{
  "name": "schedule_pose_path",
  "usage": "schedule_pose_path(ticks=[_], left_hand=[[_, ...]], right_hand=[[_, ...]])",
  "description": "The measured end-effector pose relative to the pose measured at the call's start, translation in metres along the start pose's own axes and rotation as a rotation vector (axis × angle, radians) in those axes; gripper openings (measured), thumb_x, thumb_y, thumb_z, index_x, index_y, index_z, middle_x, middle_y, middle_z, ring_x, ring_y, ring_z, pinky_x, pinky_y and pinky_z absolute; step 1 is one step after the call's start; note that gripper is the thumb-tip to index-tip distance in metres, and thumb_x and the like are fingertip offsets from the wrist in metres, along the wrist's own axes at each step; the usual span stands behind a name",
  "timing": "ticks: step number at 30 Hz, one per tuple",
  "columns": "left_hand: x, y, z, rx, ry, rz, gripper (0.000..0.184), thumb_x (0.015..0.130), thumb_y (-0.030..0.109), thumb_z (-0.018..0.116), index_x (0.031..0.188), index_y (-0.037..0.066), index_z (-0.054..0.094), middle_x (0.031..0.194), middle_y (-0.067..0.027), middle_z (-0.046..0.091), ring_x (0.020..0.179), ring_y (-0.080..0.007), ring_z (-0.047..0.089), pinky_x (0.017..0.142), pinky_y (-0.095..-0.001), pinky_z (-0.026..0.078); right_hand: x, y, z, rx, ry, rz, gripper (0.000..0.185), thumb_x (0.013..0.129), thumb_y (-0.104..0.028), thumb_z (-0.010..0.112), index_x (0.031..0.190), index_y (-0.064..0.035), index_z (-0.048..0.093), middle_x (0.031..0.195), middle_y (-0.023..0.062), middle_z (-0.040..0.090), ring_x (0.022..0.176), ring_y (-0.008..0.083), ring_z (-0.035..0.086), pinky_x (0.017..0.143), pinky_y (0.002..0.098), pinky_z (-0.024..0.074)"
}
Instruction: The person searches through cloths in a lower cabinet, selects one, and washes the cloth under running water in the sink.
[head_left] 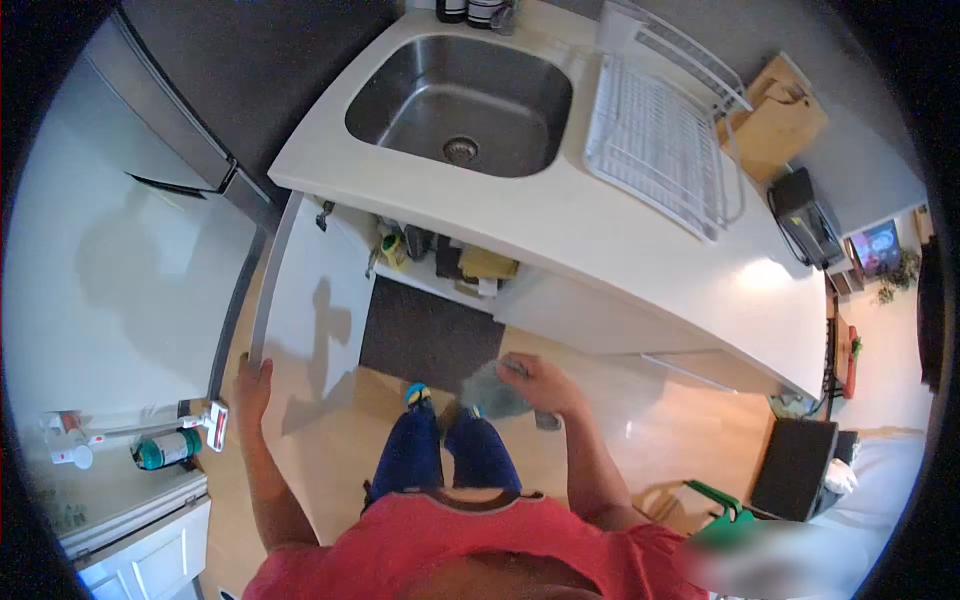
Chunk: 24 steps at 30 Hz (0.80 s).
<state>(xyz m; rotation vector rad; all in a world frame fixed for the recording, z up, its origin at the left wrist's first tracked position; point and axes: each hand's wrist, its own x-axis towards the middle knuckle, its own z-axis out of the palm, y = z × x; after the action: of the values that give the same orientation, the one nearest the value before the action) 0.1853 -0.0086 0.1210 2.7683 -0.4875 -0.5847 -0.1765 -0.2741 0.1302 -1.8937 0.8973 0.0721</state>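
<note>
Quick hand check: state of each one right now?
Left hand: closed on the edge of the open sink-cabinet door.
Right hand: holding a greyish cloth or bag, unclear which.

Right hand (542,384) curled (left arm (270,488) outstretched)

The white counter (640,255) carries an inset sink (400,130), a rack (650,130), boards (775,120) and a black appliance (797,215). A dark mat (425,330) lies on the floor (680,420). On the cupboard base (455,290), something yellow (488,263), perhaps cloth.
</note>
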Motion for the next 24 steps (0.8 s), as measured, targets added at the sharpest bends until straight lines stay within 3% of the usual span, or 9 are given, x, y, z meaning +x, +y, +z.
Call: schedule_pose_path(ticks=[2,4,7,8,14,16,19,21,24], left_hand=[[0.016,-0.036,0.024,-0.052,0.037,0.193,0.054,0.078,0.019,0.05,0.124,-0.005,0.033,0.116,-0.0287,0.046,0.107,-0.0392,0.046,0.088,-0.0415,0.038],[0.022,-0.044,0.044,-0.053,0.032,0.172,0.053,0.073,0.007,0.044,0.123,-0.006,0.032,0.114,-0.0318,0.045,0.108,-0.04,0.046,0.09,-0.0412,0.037],[-0.012,0.001,0.04,-0.119,-0.101,0.176,0.059,0.07,0.004,0.042,0.125,-0.01,0.027,0.115,-0.0352,0.042,0.11,-0.0413,0.043,0.094,-0.0401,0.034],[-0.009,-0.004,0.06,-0.059,-0.092,0.249,0.061,0.069,0.004,0.042,0.126,-0.011,0.025,0.115,-0.0353,0.042,0.111,-0.0407,0.043,0.095,-0.039,0.033],[-0.024,0.069,0.133,-0.452,-0.274,0.395,0.064,0.077,0.02,0.052,0.126,-0.011,0.025,0.122,-0.0259,0.043,0.111,-0.0373,0.044,0.091,-0.0356,0.038],[-0.041,0.114,0.12,-0.568,-0.578,0.298,0.073,0.077,0.022,0.054,0.128,-0.013,0.016,0.124,-0.0267,0.04,0.11,-0.0378,0.045,0.086,-0.0377,0.04],[-0.052,0.166,0.138,-0.681,-0.431,0.419,0.079,0.078,0.026,0.054,0.129,-0.015,0.009,0.123,-0.0297,0.039,0.108,-0.0386,0.045,0.085,-0.0388,0.04],[-0.032,0.193,0.162,-0.607,-0.508,0.309,0.082,0.079,0.031,0.055,0.128,-0.016,0.009,0.12,-0.0318,0.041,0.109,-0.0385,0.045,0.086,-0.038,0.04],[-0.038,0.214,0.165,-0.53,-0.468,0.375,0.084,0.08,0.036,0.055,0.128,-0.016,0.01,0.117,-0.0315,0.043,0.112,-0.0384,0.043,0.089,-0.0368,0.038]], right_hand=[[-0.02,-0.005,-0.01,-0.115,0.104,-0.116,0.032,0.085,-0.031,0.051,0.093,-0.0007,0.056,0.08,0.0159,0.059,0.074,0.0206,0.056,0.068,0.0332,0.0431],[-0.034,0.005,-0.013,-0.075,0.08,-0.06,0.028,0.085,-0.027,0.051,0.092,0.0,0.056,0.078,0.0147,0.059,0.072,0.0207,0.056,0.066,0.0326,0.0435],[-0.061,-0.025,-0.032,-0.045,-0.025,-0.049,0.033,0.085,-0.031,0.049,0.098,-0.0013,0.057,0.09,0.0206,0.06,0.08,0.0321,0.058,0.07,0.0384,0.0447],[-0.069,-0.025,-0.033,0.015,0.018,-0.102,0.027,0.085,-0.027,0.052,0.094,-0.0014,0.057,0.083,0.0197,0.06,0.071,0.0281,0.058,0.063,0.0376,0.0438],[-0.108,-0.036,-0.057,0.162,0.201,0.049,0.029,0.086,-0.027,0.051,0.097,-0.0002,0.056,0.082,0.0171,0.061,0.074,0.0196,0.057,0.066,0.033,0.0446],[-0.106,-0.024,-0.067,0.146,0.306,-0.029,0.03,0.086,-0.027,0.052,0.099,-0.0004,0.056,0.081,0.0144,0.06,0.073,0.0171,0.055,0.067,0.0313,0.0444],[-0.109,-0.047,-0.084,0.141,0.38,-0.082,0.03,0.086,-0.027,0.052,0.101,-0.0005,0.055,0.079,0.0113,0.059,0.071,0.0136,0.052,0.066,0.029,0.044],[-0.107,-0.074,-0.1,0.127,0.387,-0.112,0.03,0.087,-0.027,0.051,0.102,-0.0006,0.054,0.077,0.0098,0.058,0.07,0.0118,0.05,0.065,0.0278,0.0437],[-0.098,-0.105,-0.123,0.113,0.336,-0.165,0.031,0.087,-0.027,0.05,0.103,-0.0007,0.054,0.076,0.0074,0.057,0.07,0.01,0.049,0.065,0.0261,0.0432]])
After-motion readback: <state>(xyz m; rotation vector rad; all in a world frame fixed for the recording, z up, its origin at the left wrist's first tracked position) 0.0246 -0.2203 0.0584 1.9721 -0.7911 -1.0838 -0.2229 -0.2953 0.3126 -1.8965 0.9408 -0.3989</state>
